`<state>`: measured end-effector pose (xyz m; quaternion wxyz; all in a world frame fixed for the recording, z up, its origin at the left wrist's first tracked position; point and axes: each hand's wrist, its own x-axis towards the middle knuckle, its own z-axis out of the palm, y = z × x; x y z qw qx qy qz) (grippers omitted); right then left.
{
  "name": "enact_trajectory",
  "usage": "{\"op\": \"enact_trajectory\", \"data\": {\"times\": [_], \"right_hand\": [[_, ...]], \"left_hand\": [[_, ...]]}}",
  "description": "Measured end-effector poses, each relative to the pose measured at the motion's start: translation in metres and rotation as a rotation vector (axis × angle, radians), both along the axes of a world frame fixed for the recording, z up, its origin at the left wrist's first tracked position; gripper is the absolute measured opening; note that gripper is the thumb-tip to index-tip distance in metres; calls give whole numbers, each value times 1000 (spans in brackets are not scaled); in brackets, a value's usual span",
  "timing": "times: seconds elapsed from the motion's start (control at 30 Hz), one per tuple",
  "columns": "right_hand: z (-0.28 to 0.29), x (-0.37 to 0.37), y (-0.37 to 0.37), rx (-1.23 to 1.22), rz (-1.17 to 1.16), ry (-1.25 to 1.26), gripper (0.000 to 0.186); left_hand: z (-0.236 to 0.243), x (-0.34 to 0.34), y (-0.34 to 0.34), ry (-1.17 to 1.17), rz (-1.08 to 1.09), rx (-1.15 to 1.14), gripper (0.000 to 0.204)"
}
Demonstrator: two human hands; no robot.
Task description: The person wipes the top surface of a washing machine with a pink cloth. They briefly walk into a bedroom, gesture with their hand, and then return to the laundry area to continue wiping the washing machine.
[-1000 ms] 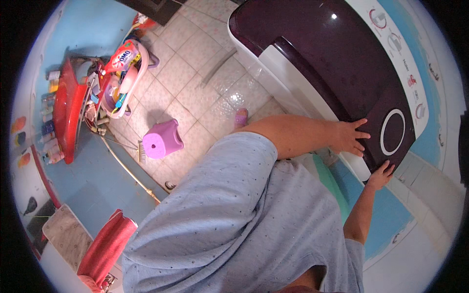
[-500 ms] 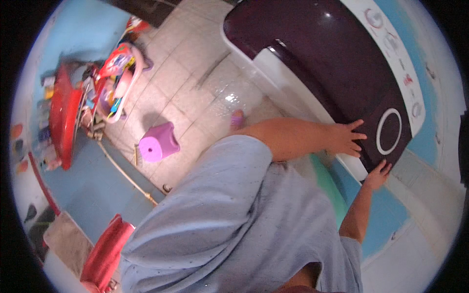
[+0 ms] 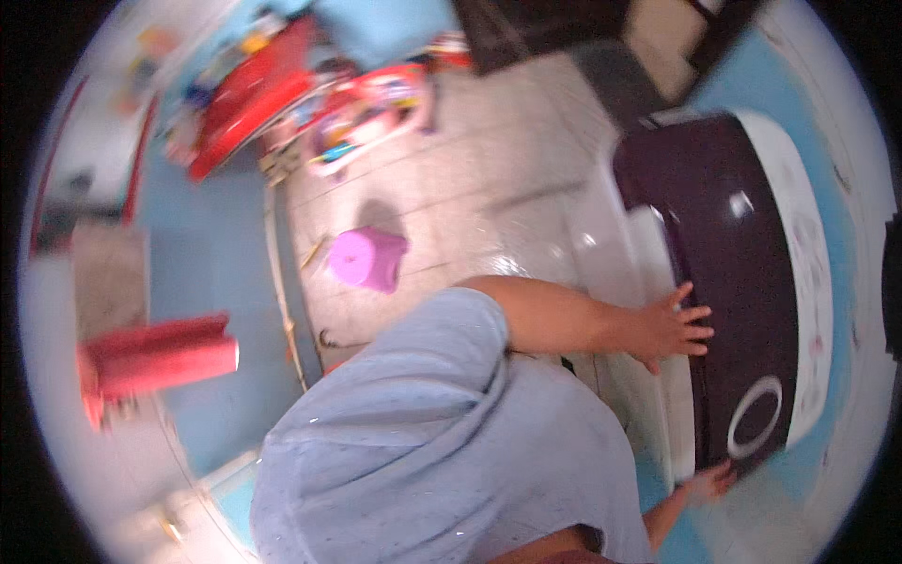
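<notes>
A washing machine with a dark maroon top (image 3: 728,216) and a white control panel (image 3: 799,235) stands on the right. My left hand (image 3: 669,329) rests on the top's near edge, its fingers spread flat over the maroon surface. Closer to the machine's lower end, by the white ring (image 3: 755,417), my right hand (image 3: 711,481) touches the corner of the top. Its fingers look stretched out, though motion blurs them. Neither hand grips a loose object.
A purple stool (image 3: 368,258) stands on the wet tiled floor (image 3: 460,202). Beyond it are a pink-rimmed basket of packets (image 3: 371,117) and a red shelf (image 3: 254,99). A red cloth (image 3: 164,355) hangs at the left, and a dark doorway area (image 3: 540,33) lies at the far end.
The view has swung, so the machine sits lower and further right and the stool has shifted right. My left hand is further from the white ring; my right hand stays by the corner.
</notes>
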<state>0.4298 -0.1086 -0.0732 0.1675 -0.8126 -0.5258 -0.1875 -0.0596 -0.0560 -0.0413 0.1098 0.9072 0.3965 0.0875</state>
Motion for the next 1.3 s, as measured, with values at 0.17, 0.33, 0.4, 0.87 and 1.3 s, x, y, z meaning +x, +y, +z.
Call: {"op": "enact_trajectory", "data": {"times": [0.17,0.33,0.4,0.87,1.3], "right_hand": [[-12,-24,12,25,-68,-83,65],[-21,-122,30,29,311,-7,65],[-20,-158,35,31,394,1,66],[-5,-312,54,5,722,38,67],[13,-379,39,-45,756,13,69]], "left_hand": [[-32,-24,3,-42,80,123,82],[-46,-8,10,104,142,165,76],[-44,-11,12,108,125,165,78],[33,-389,-201,-855,1114,548,52],[407,-519,-938,-255,2244,2228,48]]}}
